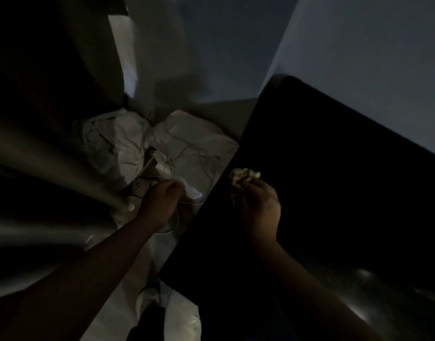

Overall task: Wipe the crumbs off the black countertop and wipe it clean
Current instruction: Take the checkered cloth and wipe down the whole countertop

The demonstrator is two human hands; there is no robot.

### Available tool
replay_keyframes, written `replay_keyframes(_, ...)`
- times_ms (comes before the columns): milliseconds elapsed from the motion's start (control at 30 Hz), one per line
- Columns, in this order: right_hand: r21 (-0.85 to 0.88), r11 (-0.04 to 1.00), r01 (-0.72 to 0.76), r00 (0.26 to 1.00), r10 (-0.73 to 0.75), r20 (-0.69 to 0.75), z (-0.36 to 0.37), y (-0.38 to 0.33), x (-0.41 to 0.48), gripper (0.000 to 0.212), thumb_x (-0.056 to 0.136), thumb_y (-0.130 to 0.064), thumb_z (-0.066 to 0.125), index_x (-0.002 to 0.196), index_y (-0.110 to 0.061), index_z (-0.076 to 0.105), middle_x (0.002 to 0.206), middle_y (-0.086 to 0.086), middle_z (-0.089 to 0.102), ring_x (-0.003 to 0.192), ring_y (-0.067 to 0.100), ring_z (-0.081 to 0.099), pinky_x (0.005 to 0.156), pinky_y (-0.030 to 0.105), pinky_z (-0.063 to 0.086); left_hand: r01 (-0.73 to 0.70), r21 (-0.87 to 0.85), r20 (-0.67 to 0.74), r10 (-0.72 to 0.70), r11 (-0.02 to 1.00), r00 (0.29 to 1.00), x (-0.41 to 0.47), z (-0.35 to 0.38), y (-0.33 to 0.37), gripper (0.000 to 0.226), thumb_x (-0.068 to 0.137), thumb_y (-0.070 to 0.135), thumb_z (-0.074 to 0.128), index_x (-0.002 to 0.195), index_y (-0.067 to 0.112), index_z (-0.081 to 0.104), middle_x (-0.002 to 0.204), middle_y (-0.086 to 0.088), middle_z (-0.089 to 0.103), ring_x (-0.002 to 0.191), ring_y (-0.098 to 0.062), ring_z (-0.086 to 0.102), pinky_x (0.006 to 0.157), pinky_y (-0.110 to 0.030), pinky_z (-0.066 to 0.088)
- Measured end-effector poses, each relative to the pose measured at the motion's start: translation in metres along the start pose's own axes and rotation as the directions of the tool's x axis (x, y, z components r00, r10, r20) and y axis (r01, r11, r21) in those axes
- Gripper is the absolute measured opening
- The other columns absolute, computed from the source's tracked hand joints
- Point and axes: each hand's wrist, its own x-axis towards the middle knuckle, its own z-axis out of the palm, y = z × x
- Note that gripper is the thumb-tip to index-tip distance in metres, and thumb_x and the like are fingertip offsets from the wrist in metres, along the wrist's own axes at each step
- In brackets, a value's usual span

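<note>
In the dim head view, the black table (334, 193) fills the right side, its long left edge running diagonally from the far corner down toward the person. The right hand (258, 210) is over the table just inside that left edge, its fingers curled round a pale crumpled wad (243, 177) that sticks out past the fingertips. Whether the wad touches the surface is too dark to tell, and no crumbs can be made out. The left hand (160, 205) reaches past the table's left edge, over 2 white bags (196, 146) heaped on the floor beside it. Its fingers are bent against a small white scrap (193, 193), but I cannot tell whether they actually hold it. A pale wall (359, 57) rises beyond the table's far edge.
</note>
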Motion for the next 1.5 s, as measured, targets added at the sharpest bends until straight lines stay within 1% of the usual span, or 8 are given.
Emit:
replay_keyframes(100, -0.010, 0.999, 0.045, 0.999, -0.045, -0.014, 0.008, -0.013, -0.047, 0.017, 0.074, -0.019, 0.080, 0.091, -0.015, 0.076, 0.095, 0.004, 0.070, 0.085, 0.022, 0.062, 0.076, 0.027, 0.051, 0.023, 0.057, -0.033, -0.021, 0.998, 0.999, -0.014, -0.018, -0.020, 0.034, 0.075, 0.050, 0.048, 0.083, 0.022, 0.065, 0.100, -0.014, 0.068, 0.098, -0.032, 0.061, 0.091, -0.044, 0.047)
replay_keyframes(267, 0.037, 0.996, 0.076, 0.994, -0.079, 0.077, 0.008, -0.049, -0.153, 0.018, 0.070, -0.024, 0.078, 0.087, -0.019, 0.076, 0.089, -0.001, 0.070, 0.085, 0.008, 0.056, 0.078, 0.004, 0.038, 0.065, 0.068, -0.036, -0.063, 0.996, 0.997, -0.050, -0.044, -0.050, 0.049, 0.067, 0.060, 0.040, 0.081, 0.020, 0.065, 0.092, -0.017, 0.068, 0.091, -0.036, 0.062, 0.084, -0.046, 0.050)
replay_keyframes(400, 0.084, 0.991, 0.108, 0.963, -0.125, 0.239, 0.001, -0.058, -0.177, 0.016, 0.071, -0.019, 0.078, 0.087, -0.022, 0.076, 0.088, -0.006, 0.069, 0.084, 0.004, 0.060, 0.073, 0.012, 0.045, 0.067, 0.013, -0.005, -0.067, 0.998, 0.998, -0.064, -0.060, -0.060, 0.043, 0.064, 0.064, 0.043, 0.074, 0.027, 0.063, 0.093, -0.015, 0.068, 0.092, -0.035, 0.063, 0.086, -0.048, 0.051)
replay_keyframes(600, -0.069, 0.995, -0.072, 0.997, 0.071, -0.010, 0.016, -0.062, -0.134, 0.016, 0.076, -0.013, 0.078, 0.092, -0.014, 0.075, 0.092, 0.002, 0.072, 0.084, 0.020, 0.065, 0.074, 0.024, 0.045, 0.001, 0.049, 0.028, -0.003, 0.999, 1.000, -0.071, -0.071, -0.055, 0.052, 0.073, 0.053, 0.044, 0.086, 0.009, 0.068, 0.090, -0.020, 0.066, 0.088, -0.033, 0.062, 0.083, -0.042, 0.050)
replay_keyframes(767, 0.163, 0.973, -0.163, 0.912, 0.086, 0.401, -0.012, -0.084, -0.201, 0.015, 0.086, -0.027, 0.067, 0.100, -0.026, 0.071, 0.079, -0.023, 0.060, 0.075, -0.014, 0.061, 0.067, 0.013, 0.052, -0.031, 0.065, 0.053, 0.027, 0.997, 0.998, -0.074, -0.074, -0.052, 0.066, 0.069, 0.055, 0.042, 0.089, -0.004, 0.062, 0.092, -0.027, 0.062, 0.087, -0.037, 0.061, 0.084, -0.047, 0.048)
replay_keyframes(967, 0.336, 0.926, -0.170, 0.983, 0.137, 0.119, -0.040, -0.091, -0.131, 0.008, 0.081, -0.045, 0.063, 0.081, -0.054, 0.063, 0.087, -0.023, 0.067, 0.086, -0.003, 0.066, 0.076, 0.031, 0.059, -0.036, 0.096, 0.050, 0.032, 0.995, 0.998, -0.071, -0.070, -0.034, 0.043, 0.082, 0.042, 0.054, 0.082, 0.000, 0.065, 0.086, -0.022, 0.064, 0.084, -0.035, 0.061, 0.076, -0.037, 0.047)
replay_keyframes(1200, 0.373, 0.894, -0.249, 0.952, 0.296, -0.076, -0.070, -0.060, 0.008, 0.022, 0.083, -0.034, 0.074, 0.100, -0.020, 0.076, 0.096, -0.011, 0.074, 0.089, -0.002, 0.068, 0.086, 0.034, 0.057, -0.117, 0.027, 0.106, 0.113, 0.993, 0.988, -0.035, -0.045, 0.021, 0.023, 0.098, 0.020, 0.049, 0.096, 0.004, 0.066, 0.087, -0.011, 0.064, 0.076, -0.017, 0.057, 0.056, -0.010, 0.037)
replay_keyframes(1500, 0.396, 0.893, -0.215, 0.947, 0.290, -0.141, -0.064, -0.001, 0.169, 0.025, 0.090, -0.033, 0.068, 0.108, -0.016, 0.073, 0.086, -0.011, 0.074, 0.078, -0.001, 0.069, 0.068, 0.019, 0.058, -0.130, -0.053, 0.037, 0.132, 0.990, 0.991, 0.024, 0.026, 0.059, 0.015, 0.082, 0.035, 0.059, 0.080, 0.021, 0.063, 0.078, 0.001, 0.065, 0.082, -0.023, 0.065, 0.075, -0.037, 0.051)
